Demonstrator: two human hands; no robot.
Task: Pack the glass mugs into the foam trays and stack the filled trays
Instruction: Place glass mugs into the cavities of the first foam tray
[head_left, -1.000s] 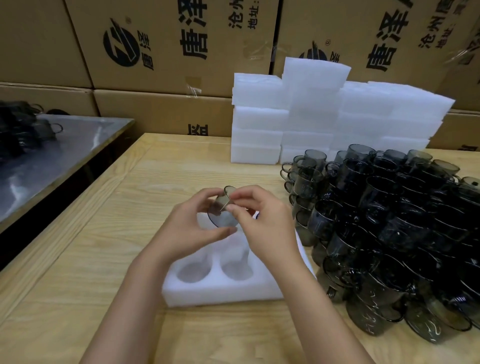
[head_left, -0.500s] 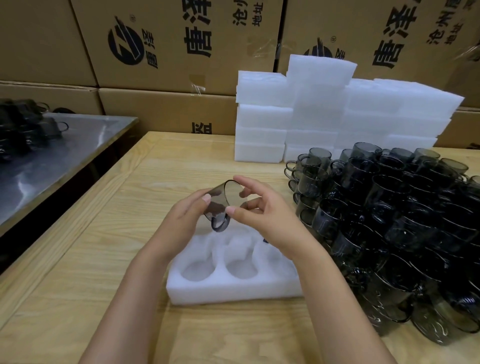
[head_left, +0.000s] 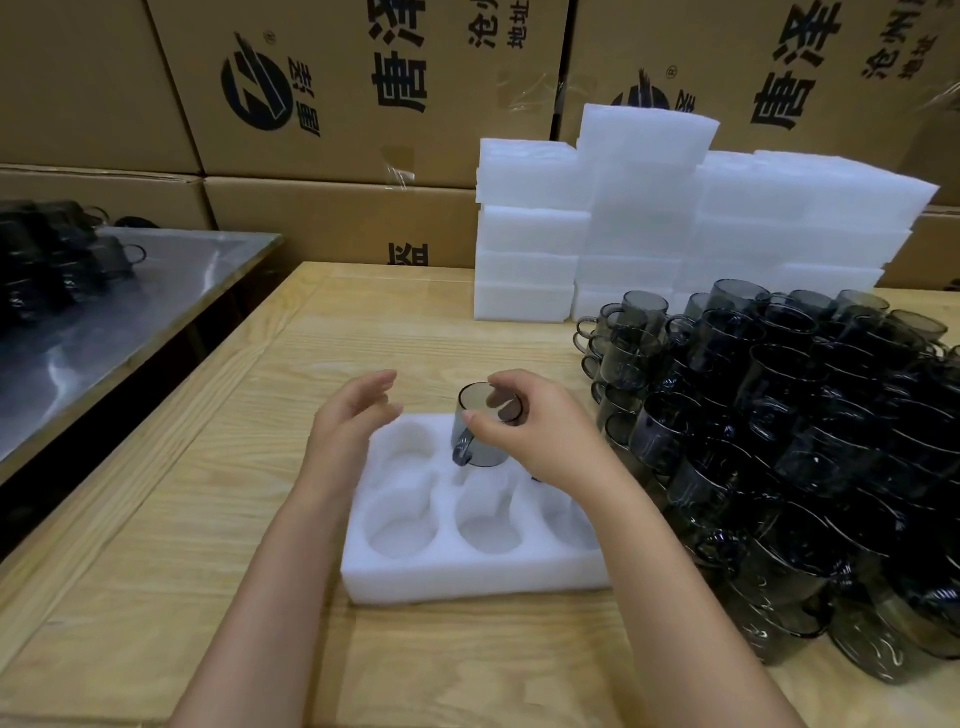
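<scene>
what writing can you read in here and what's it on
"唐泽": large print on the left cardboard box and the right cardboard box.
"地址": small print on both boxes.
"沧州": right box, the rest cut off.
Lower box: print cut off at the bottom, unreadable.

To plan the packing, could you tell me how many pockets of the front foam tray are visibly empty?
4: far left, near left, near middle, near right. The mug is at the far middle; the right hand hides the far right.

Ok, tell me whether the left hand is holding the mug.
No, the left hand is open and apart from the mug; only the right hand grips it.
</scene>
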